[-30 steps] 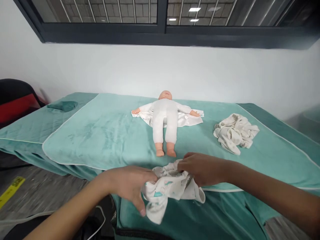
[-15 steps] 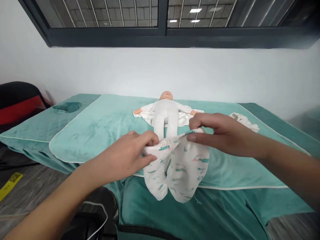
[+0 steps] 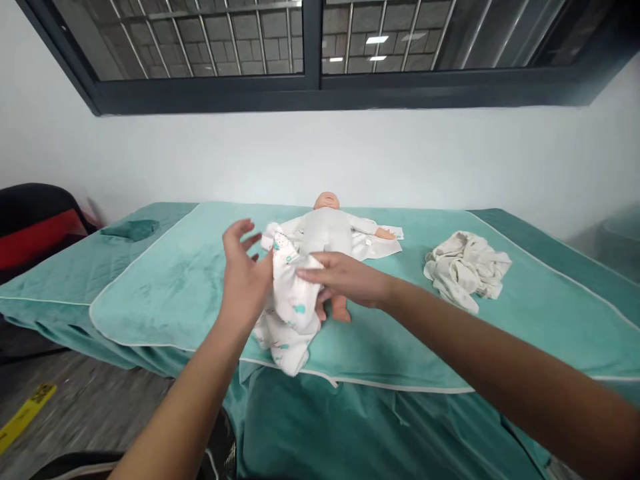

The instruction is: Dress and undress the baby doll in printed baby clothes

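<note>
Small white baby pants (image 3: 293,300) with a green print hang bunched above the near edge of the bed. My right hand (image 3: 350,277) pinches them from the right, thumb on top of the fabric. On the other side, my left hand (image 3: 246,267) has its fingers spread, and its thumb rests against the cloth. Behind the pants a baby doll (image 3: 327,230) in a white bodysuit lies on its back, head toward the wall. Its bare feet show below my right hand; the pants and my hands hide most of its legs.
A white garment (image 3: 373,248) is spread beneath the doll. To the right lies a crumpled off-white cloth (image 3: 467,267). The green mat (image 3: 165,287) covers the bed, which stands against a wall under a barred window. A red and black object (image 3: 40,227) is at far left.
The pants went from held flat by both hands at the waistband to bunched and farther left. My left hand's fingers opened away from the cloth. My view shifted slightly.
</note>
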`<state>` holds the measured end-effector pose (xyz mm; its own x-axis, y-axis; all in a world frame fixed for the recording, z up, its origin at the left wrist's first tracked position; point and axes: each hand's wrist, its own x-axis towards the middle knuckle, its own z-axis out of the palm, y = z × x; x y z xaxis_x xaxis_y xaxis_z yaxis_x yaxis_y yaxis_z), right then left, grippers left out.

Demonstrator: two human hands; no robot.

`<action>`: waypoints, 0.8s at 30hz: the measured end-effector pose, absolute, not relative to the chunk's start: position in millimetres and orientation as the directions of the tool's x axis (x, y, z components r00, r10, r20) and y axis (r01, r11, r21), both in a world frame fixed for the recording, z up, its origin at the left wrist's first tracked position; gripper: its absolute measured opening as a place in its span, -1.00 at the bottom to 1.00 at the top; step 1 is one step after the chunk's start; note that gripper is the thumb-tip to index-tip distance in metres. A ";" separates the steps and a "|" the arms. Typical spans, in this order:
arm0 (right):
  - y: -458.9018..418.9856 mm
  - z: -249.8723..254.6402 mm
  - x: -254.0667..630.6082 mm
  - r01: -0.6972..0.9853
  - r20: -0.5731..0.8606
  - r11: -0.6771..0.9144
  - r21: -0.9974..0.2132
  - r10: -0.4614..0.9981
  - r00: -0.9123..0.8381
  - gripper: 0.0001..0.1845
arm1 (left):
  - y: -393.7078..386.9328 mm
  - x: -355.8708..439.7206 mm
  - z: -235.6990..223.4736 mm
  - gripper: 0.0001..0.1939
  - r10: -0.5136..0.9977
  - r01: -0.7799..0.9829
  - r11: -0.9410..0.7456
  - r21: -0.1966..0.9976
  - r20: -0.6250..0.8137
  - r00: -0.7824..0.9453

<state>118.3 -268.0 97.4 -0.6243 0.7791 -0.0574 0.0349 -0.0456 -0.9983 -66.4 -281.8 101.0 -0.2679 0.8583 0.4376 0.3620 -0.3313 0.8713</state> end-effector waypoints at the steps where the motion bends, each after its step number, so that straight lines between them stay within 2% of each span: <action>1: -259.6 92.1 108.1 -0.121 0.012 -0.070 -0.990 0.819 -0.574 -0.68 | -280.4 -69.3 88.4 -0.45 0.901 0.335 -0.274 0.902 0.363 -0.238; 3: -238.7 81.2 89.8 -0.325 0.123 -0.052 -0.944 0.860 -0.495 -0.68 | -277.4 -75.8 60.7 -0.37 0.963 0.350 -0.188 0.918 0.243 -0.119; 4: -226.3 74.9 82.6 -0.346 0.144 -0.034 -0.937 0.867 -0.477 -0.69 | -274.9 -79.0 47.1 -0.37 0.976 0.379 -0.166 0.911 0.206 -0.069; 7: -184.4 50.8 73.8 -0.209 0.158 0.074 -0.975 0.893 -0.421 -0.69 | -260.2 -86.0 14.2 -0.46 0.989 0.427 -0.073 0.901 0.120 -0.084; 10: -143.6 25.3 87.6 -0.020 0.190 0.191 -0.981 0.951 -0.244 -0.56 | -240.2 -88.3 0.9 -0.45 0.996 0.426 0.054 0.903 -0.018 -0.089; 11: -130.9 19.0 96.7 0.033 0.182 0.190 -0.981 0.967 -0.176 -0.53 | -234.8 -87.0 0.9 -0.44 0.996 0.453 0.044 0.890 -0.006 -0.085; 13: -105.3 11.5 119.0 0.150 0.178 0.185 -0.971 0.982 -0.059 -0.53 | -227.8 -79.9 4.9 -0.46 0.986 0.521 -0.065 0.851 0.136 -0.099; 15: -77.1 9.7 143.0 0.313 0.287 0.266 -0.912 0.958 0.022 -0.58 | -225.2 -66.0 9.9 -0.56 0.957 0.526 -0.213 0.823 0.284 -0.058; 17: -45.5 9.5 165.8 0.512 0.445 0.351 -0.784 0.893 0.069 -0.61 | -223.4 -48.6 10.9 -0.61 0.958 0.449 -0.281 0.848 0.275 0.081; 18: -29.4 8.8 176.2 0.599 0.482 0.341 -0.724 0.872 0.088 -0.60 | -221.4 -40.4 9.1 -0.60 0.961 0.429 -0.277 0.860 0.242 0.136; 20: 0.8 4.6 194.8 0.720 0.459 0.224 -0.657 0.876 0.146 -0.50 | -213.6 -28.7 2.3 -0.51 0.974 0.436 -0.220 0.873 0.170 0.152; 22: 24.2 -2.4 209.8 0.756 0.335 0.056 -0.652 0.916 0.221 -0.29 | -201.0 -24.7 -5.3 -0.42 0.989 0.409 -0.142 0.901 0.111 0.100; 24: 38.6 -9.3 220.5 0.737 0.186 -0.062 -0.673 0.950 0.250 -0.09 | -186.2 -25.1 -9.7 -0.44 0.995 0.263 -0.020 0.965 -0.006 0.098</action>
